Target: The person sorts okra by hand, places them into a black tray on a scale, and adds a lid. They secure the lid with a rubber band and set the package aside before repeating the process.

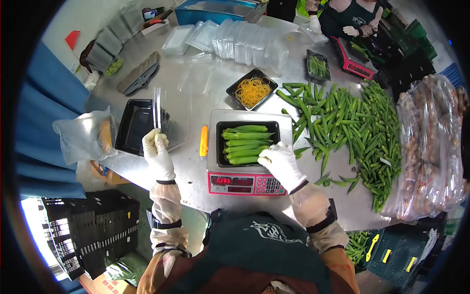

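Observation:
My left hand point(157, 153), in a white glove, pinches a clear plastic lid point(157, 105) that stands nearly on edge, beside the empty black trays point(131, 127). My right hand point(280, 162), also gloved, reaches over the right rim of a black tray point(220, 143), with its fingers closed at the ends of the okra point(245, 144) inside. The fingertips are partly hidden against the pods. The okra lie side by side in the tray, which rests on a digital scale point(214, 166) with a lit red display.
Loose okra point(357, 117) are heaped on the steel table point(196, 171) to the right, beside filled plastic bags point(426, 147). A tray of rubber bands point(252, 92), an orange cutter point(203, 141), stacked clear lids point(237, 41) and a brush point(139, 73) lie around. Across stands a co-worker point(355, 17).

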Tool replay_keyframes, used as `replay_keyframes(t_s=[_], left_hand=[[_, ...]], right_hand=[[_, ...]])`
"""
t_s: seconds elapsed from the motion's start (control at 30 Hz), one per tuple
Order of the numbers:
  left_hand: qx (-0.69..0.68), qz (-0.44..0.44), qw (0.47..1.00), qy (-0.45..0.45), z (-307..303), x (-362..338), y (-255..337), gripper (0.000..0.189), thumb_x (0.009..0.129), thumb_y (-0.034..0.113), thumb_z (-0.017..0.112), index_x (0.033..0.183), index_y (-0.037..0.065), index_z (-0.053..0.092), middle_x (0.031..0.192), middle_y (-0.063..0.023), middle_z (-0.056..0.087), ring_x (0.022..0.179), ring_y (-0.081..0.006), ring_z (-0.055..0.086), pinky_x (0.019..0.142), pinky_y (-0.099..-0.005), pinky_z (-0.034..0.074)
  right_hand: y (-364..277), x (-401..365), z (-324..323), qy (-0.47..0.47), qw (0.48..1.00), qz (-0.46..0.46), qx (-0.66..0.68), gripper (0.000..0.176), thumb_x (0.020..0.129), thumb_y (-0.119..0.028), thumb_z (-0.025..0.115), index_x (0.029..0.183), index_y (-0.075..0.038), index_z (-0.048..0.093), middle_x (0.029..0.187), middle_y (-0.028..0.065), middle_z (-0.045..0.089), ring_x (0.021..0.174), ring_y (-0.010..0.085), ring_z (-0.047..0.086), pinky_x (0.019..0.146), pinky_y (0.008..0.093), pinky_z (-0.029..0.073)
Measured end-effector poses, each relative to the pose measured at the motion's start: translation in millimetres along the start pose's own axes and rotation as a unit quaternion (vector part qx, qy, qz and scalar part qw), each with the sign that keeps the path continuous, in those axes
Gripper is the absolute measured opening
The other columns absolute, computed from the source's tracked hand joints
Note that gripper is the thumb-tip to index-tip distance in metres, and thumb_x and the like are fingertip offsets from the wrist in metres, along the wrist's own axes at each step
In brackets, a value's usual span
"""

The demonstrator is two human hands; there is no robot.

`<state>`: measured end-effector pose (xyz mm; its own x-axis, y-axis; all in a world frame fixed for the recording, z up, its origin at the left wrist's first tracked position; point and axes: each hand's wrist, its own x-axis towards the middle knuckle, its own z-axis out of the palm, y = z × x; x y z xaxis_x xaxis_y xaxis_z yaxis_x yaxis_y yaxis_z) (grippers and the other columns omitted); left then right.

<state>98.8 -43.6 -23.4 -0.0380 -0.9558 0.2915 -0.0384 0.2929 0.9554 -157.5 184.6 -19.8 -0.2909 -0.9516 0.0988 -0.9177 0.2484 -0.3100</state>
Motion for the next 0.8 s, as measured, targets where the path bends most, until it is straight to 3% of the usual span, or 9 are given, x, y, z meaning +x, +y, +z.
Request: replay_keyframes(t_s=[0.1,0.23,0.37,0.43,0.53,0.63,0.7,0.77,0.8], left_hand=[[-0.031,0.01,0.999,0.012,-2.1,-0.5,14.4,0.015,0.098,0.004,0.052,0.112,0.001,0.058,0.085,-0.001,0.06,0.07,-0.0068,0.052,0.068,-0.0201,0.046],[-0.043,0.01,0.999,0.028,-8.8,-0.3,37.5,0.018,0.098,0.006,0.054,0.114,0.0,0.06,0.084,-0.0011,0.061,0.069,-0.0071,0.053,0.067,-0.02,0.046],[-0.075,0.011,0.997,0.015,-14.4,-1.8,58.3,0.022,0.097,0.009,0.057,0.116,0.0,0.062,0.082,-0.0016,0.062,0.068,-0.0068,0.055,0.066,-0.0206,0.047],[-0.094,-0.006,0.996,0.006,-10.0,-2.9,69.8,0.023,0.096,0.013,0.06,0.116,0.001,0.064,0.078,-0.0014,0.062,0.064,-0.0066,0.055,0.059,-0.0194,0.045],[-0.132,-0.074,0.987,-0.044,1.3,-2.9,82.5,0.022,0.094,0.016,0.064,0.113,0.004,0.067,0.077,-0.0001,0.064,0.059,-0.0047,0.055,0.05,-0.0167,0.039],[-0.113,-0.117,0.971,-0.174,19.7,-5.5,97.2,0.022,0.094,0.019,0.064,0.11,0.004,0.069,0.075,0.0008,0.065,0.055,-0.0031,0.054,0.046,-0.0157,0.037],[-0.073,-0.173,0.944,-0.271,39.7,-13.1,103.2,0.023,0.093,0.02,0.065,0.109,0.005,0.069,0.073,0.0004,0.065,0.054,-0.0032,0.055,0.045,-0.0153,0.037],[-0.072,-0.2,0.892,-0.398,61.4,-26.2,100.6,0.021,0.094,0.021,0.064,0.109,0.006,0.069,0.073,0.0027,0.064,0.053,-0.0023,0.052,0.045,-0.0147,0.036],[-0.072,-0.243,0.866,-0.432,72.7,-32.5,99.6,0.022,0.094,0.021,0.063,0.108,0.005,0.068,0.075,0.0018,0.065,0.055,-0.0029,0.054,0.046,-0.015,0.037]], right_hand=[[6.1,-5.3,-6.8,0.061,0.98,0.014,0.191,0.008,0.084,-0.013,0.068,0.09,-0.008,0.069,0.079,0.0078,0.065,0.074,0.0246,0.059,0.07,0.0352,0.047],[39.9,-60.2,-19.1,0.157,0.878,0.232,0.389,0.018,0.092,-0.012,0.063,0.105,0.0,0.067,0.087,0.0028,0.067,0.074,0.0089,0.056,0.067,0.023,0.044],[100.8,-159.1,11.8,0.196,0.75,0.436,0.456,0.017,0.093,-0.011,0.062,0.103,0.001,0.067,0.085,0.0004,0.065,0.072,0.0082,0.053,0.068,0.0243,0.046],[134.1,-222.9,61.3,0.145,0.846,0.407,0.313,0.019,0.092,-0.015,0.063,0.1,0.001,0.068,0.081,-0.0018,0.062,0.069,0.0093,0.051,0.069,0.0251,0.046],[131.4,-263.7,89.5,0.069,0.818,0.499,0.277,0.02,0.089,-0.018,0.066,0.096,0.001,0.069,0.093,0.0061,0.067,0.079,0.0177,0.059,0.077,0.032,0.049],[110.0,-233.8,67.6,0.089,0.936,0.325,-0.1,0.02,0.093,-0.017,0.063,0.104,-0.001,0.068,0.098,0.0059,0.067,0.09,0.0183,0.06,0.081,0.0296,0.047],[90.5,-177.3,33.9,0.156,0.925,0.283,0.199,0.036,0.096,-0.021,0.059,0.126,-0.001,0.059,0.124,0.0128,0.06,0.114,0.0232,0.058,0.096,0.0312,0.045],[31.7,-111.5,-29.1,0.213,0.725,0.244,0.607,0.05,0.098,-0.016,0.055,0.142,0.0,0.041,0.128,0.0136,0.058,0.122,0.0247,0.053,0.1,0.0361,0.045],[6.6,-86.8,-56.9,0.196,0.575,0.196,0.77,0.055,0.097,-0.013,0.055,0.147,-0.004,0.035,0.125,0.0128,0.06,0.108,0.0206,0.061,0.086,0.0315,0.051]])
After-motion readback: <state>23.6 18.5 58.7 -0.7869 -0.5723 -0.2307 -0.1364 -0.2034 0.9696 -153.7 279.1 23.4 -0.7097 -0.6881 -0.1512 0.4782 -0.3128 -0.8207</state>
